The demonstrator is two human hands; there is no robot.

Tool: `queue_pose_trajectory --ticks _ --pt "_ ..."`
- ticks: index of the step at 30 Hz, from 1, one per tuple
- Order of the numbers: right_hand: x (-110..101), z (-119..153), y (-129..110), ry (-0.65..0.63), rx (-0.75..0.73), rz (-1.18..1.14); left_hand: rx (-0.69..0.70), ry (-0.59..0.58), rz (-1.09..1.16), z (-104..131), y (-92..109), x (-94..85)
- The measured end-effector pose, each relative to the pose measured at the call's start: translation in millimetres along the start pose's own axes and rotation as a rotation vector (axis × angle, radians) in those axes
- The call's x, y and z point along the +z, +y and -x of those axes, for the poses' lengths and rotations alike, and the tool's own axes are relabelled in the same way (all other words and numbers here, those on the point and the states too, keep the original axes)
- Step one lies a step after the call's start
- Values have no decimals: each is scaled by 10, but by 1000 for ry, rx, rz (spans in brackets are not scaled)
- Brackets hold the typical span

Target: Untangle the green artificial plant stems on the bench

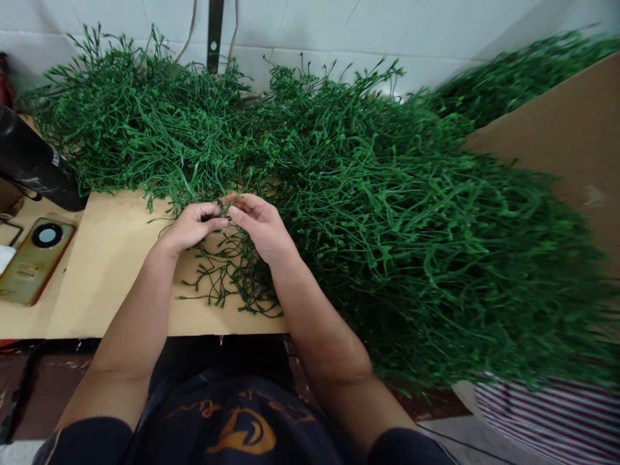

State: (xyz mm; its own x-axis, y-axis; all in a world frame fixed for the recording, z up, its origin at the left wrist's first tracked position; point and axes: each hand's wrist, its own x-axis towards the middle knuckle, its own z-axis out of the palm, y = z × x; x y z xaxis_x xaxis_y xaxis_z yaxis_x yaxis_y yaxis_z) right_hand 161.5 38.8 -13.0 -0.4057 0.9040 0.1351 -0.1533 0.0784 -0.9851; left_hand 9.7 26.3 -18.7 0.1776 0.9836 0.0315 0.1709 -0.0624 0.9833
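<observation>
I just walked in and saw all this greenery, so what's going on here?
A person's left hand and right hand meet above a tan board, seemingly pinching a thin green sprig between them. A large heap of similar sprigs spreads behind and to the right. A phone and black bottle are at the left.

1. The heaped stems (397, 206) are mid to deep green, with brighter yellow-green tips.
2. The loose stems (216, 274) are darker green.
3. The desk (111, 258) is pale tan.
4. The bottle (36, 158) is black with white lettering.
5. The phone (26, 274) is golden tan with a black-ringed, pale disc.
6. The cardboard (557, 123) is brown.
7. The cloth (547, 416) is striped maroon and white.
8. The person's shirt (194, 429) is dark navy, printed orange-gold.
</observation>
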Motion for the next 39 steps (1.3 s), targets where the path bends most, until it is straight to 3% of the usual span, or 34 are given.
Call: queue_pose_trajectory --ticks 4,11,16,18,22,24,26,29,34,39 --pt "-4 -14 4 8 28 -129 -51 -12 -44 -12 -29 -1" --pt "-24 -58 -13 305 236 -353 20 -70 -145 -37 -27 21" --pt "98 -171 -73 383 267 -409 82 -166 -211 -6 63 42" --pt "55 -296 -101 437 262 -414 92 -200 -246 42 81 35" --pt "-176 -561 -249 673 196 -464 68 -351 -285 137 43 32" --pt "-205 -600 -346 607 103 -405 69 -261 -245 127 -1 32" --pt "-126 -554 -404 424 45 -302 71 -89 -184 74 -39 22" --pt "49 -388 -372 228 79 -213 65 82 -167 -15 -67 -11" --pt "15 -145 -225 248 74 -218 79 255 -268 -57 -72 -37" --pt "-94 -66 -175 145 24 -100 36 363 23 -63 -97 -41"
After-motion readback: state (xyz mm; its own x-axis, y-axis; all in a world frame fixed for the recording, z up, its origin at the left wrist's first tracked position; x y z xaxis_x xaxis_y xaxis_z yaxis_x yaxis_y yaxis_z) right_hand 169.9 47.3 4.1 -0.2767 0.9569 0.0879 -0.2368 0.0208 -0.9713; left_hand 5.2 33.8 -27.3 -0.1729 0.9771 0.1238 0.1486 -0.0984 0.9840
